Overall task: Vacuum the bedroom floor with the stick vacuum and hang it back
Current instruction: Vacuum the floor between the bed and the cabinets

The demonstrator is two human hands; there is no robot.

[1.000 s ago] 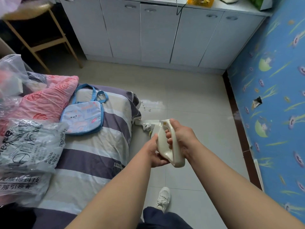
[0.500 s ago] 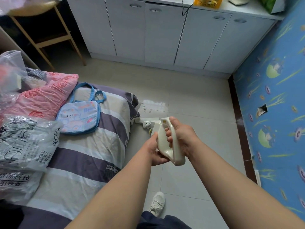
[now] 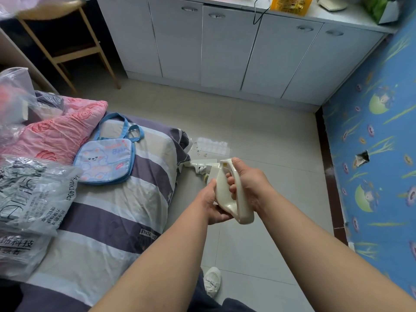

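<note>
One cream, smooth plastic stick vacuum (image 3: 227, 190) sits just off the foot corner of the purple-and-beige striped bed (image 3: 126, 199), its lower end close to the bed's edge. Two hands hold its looped grip: the right hand (image 3: 249, 183) curls its fingers tight through the loop, and the left hand (image 3: 210, 202) cups the underside, thumb along the side, fingers hidden. On the bed lie one flat blue fabric bag (image 3: 105, 161) and one pink embossed quilt (image 3: 56, 134). Beyond the bed's foot, pale glossy floor tiles (image 3: 258, 122) lie open up to the white cabinets (image 3: 225, 52)
</note>
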